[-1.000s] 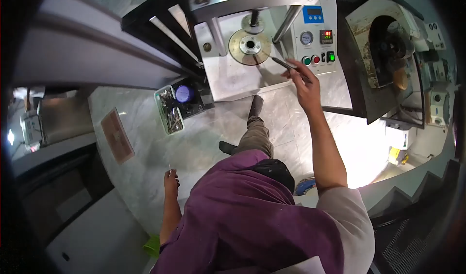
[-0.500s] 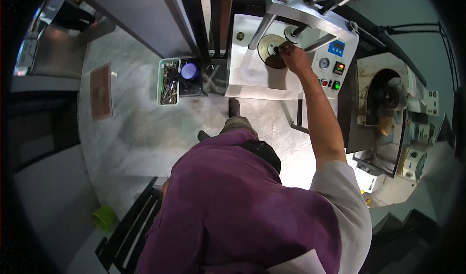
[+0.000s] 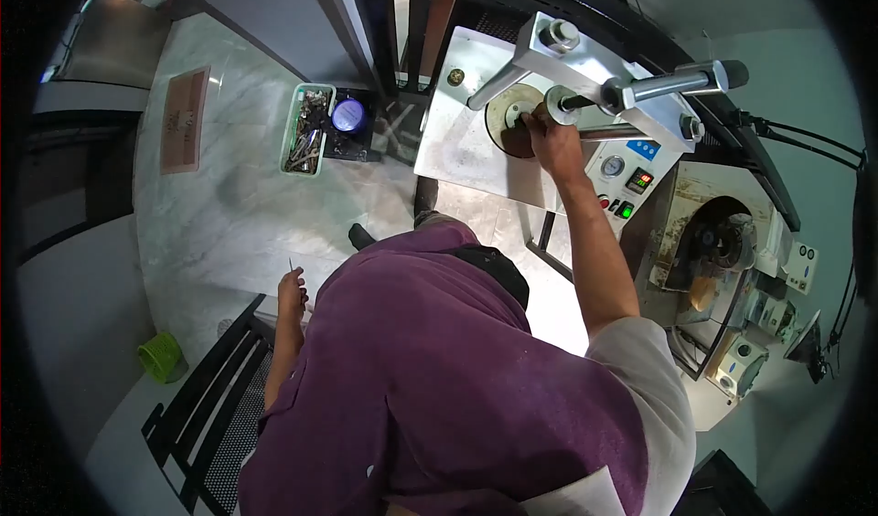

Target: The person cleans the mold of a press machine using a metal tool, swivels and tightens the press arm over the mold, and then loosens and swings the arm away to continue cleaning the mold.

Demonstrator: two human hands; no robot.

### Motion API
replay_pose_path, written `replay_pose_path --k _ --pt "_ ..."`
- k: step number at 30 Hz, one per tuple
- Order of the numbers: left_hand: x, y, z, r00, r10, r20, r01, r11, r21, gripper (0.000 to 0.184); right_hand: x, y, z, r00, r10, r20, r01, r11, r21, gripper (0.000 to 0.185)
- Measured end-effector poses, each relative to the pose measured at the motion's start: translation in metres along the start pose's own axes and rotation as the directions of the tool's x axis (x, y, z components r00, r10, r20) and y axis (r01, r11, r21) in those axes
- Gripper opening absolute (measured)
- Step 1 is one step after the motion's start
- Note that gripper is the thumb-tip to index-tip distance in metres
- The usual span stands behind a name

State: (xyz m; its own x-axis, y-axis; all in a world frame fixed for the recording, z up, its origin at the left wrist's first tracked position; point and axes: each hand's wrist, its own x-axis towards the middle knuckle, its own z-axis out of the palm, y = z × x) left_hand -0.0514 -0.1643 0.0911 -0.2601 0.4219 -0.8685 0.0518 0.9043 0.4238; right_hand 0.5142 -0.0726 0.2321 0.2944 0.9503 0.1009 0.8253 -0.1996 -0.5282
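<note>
Metal disc (image 3: 499, 125): flat on the white surface (image 3: 462, 161) of the press (image 3: 594, 70), between steel posts (image 3: 494, 86).
Right hand (image 3: 554, 146): arm stretched forward, fingers angled down at the disc's center; their grip is hidden, so cannot tell.
Left hand (image 3: 292, 293): low, pinching a slim pointed item (image 3: 291, 265).
Floor (image 3: 242, 214): pale, veined, near a tray (image 3: 290, 134) of metal pieces (image 3: 304, 153) and a blue-lidded tub (image 3: 348, 115).
Reach: a second ago, the right hand was short of the disc.
</note>
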Motion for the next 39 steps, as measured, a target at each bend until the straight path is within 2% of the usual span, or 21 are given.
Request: replay_pose_path --k 2,4,5,6,7,8,12,14,16,17,20,22,25,26,28,30,32,33,36,37,39 --pt "-0.007 0.008 0.011 1.0 0.005 -0.027 -0.005 1.0 0.025 0.029 -0.009 0.01 -0.002 0.987 0.159 0.019 -0.16 0.986 0.054 0.028" --pt "-0.004 0.006 0.018 1.0 0.008 -0.025 -0.008 1.0 0.001 0.028 -0.03 0.016 -0.007 0.931 0.347 -0.115 -0.211 0.766 0.608 0.032" --pt "-0.007 0.007 0.023 0.999 -0.015 -0.051 0.018 0.999 0.047 0.029 -0.04 0.009 -0.016 0.93 0.349 -0.115 -0.212 0.765 0.607 0.032" --pt "-0.01 0.006 0.026 0.996 -0.039 -0.078 0.046 0.994 0.097 0.03 -0.05 -0.004 -0.028 0.889 0.454 -0.066 -0.211 0.533 0.819 0.029" --pt "0.019 -0.025 0.011 0.992 0.122 0.036 -0.127 0.966 0.223 0.034 -0.06 -0.015 -0.037 0.841 0.542 0.011 -0.175 0.252 0.952 0.028" --pt "0.032 -0.038 0.007 0.992 0.115 0.043 -0.122 0.963 0.239 0.034 -0.069 -0.02 -0.04 0.809 0.587 0.02 -0.24 0.3 0.923 0.027" --pt "0.08 -0.062 -0.001 0.958 0.133 0.255 -0.239 0.86 0.45 0.039 -0.08 -0.014 -0.036 0.748 0.664 0.009 -0.177 0.186 0.966 0.031" --pt "0.046 -0.027 0.023 0.992 0.028 0.122 -0.074 0.918 0.39 0.036 -0.075 -0.013 -0.036 0.735 0.678 -0.01 -0.168 0.196 0.966 0.032" --pt "0.033 -0.006 0.035 0.997 0.06 0.045 -0.07 0.962 0.266 0.033 -0.073 -0.007 -0.036 0.744 0.669 -0.003 -0.165 0.188 0.968 0.034" --pt "0.005 0.022 0.054 1.0 -0.016 -0.025 0.02 0.987 0.159 0.03 -0.07 -0.004 -0.034 0.777 0.627 -0.05 -0.209 0.332 0.92 0.035" --pt "-0.007 0.044 0.071 0.999 0.05 -0.001 -0.049 0.987 0.153 0.028 -0.061 0.002 -0.023 0.882 0.463 -0.089 -0.307 0.707 0.637 0.03" --pt "0.001 0.044 0.078 0.998 0.052 0.033 -0.056 0.987 0.154 0.027 -0.043 0.002 -0.02 0.918 0.388 -0.081 -0.316 0.84 0.442 0.027" --pt "-0.001 0.048 0.083 0.996 0.072 0.061 -0.085 0.965 0.247 0.024 -0.025 0.006 -0.009 0.917 0.385 -0.1 -0.32 0.863 0.391 0.022" --pt "-0.002 0.049 0.085 0.994 0.086 0.072 -0.102 0.958 0.269 0.024 -0.021 0.01 0.001 0.947 0.281 -0.158 -0.243 0.944 0.221 0.019" --pt "0.005 0.053 0.086 0.995 0.076 0.058 -0.088 0.963 0.255 0.024 -0.014 0.012 0.01 0.981 0.073 -0.178 -0.063 0.996 0.06 0.018" --pt "0.007 0.046 0.072 0.998 0.044 0.039 -0.052 0.964 0.26 0.024 -0.009 0.016 0.007 0.994 0.031 -0.102 -0.028 0.999 0.038 0.019" --pt "0.007 0.047 0.067 0.982 0.161 0.102 -0.186 0.924 0.334 0.025 -0.005 0.021 0.007 0.999 -0.01 -0.036 0.01 1.0 0.013 0.02" --pt "0.008 0.049 0.067 0.998 0.039 0.046 -0.05 0.96 0.277 0.025 -0.003 0.023 0.01 0.999 -0.02 -0.047 0.022 0.999 0.048 0.022" --pt "0.014 0.042 0.061 0.998 0.035 0.056 -0.049 0.964 0.26 0.026 0.001 0.021 0.007 0.999 -0.028 -0.02 0.029 0.998 0.062 0.024" --pt "0.031 0.024 0.048 0.967 0.205 0.152 -0.244 0.921 0.305 0.025 0.0 0.018 0.005 0.999 -0.026 0.025 0.025 0.999 0.046 0.025" --pt "0.035 0.017 0.046 0.971 0.189 0.144 -0.229 0.904 0.36 0.025 -0.002 0.015 0.005 1.0 -0.013 0.007 0.013 1.0 0.022 0.025"
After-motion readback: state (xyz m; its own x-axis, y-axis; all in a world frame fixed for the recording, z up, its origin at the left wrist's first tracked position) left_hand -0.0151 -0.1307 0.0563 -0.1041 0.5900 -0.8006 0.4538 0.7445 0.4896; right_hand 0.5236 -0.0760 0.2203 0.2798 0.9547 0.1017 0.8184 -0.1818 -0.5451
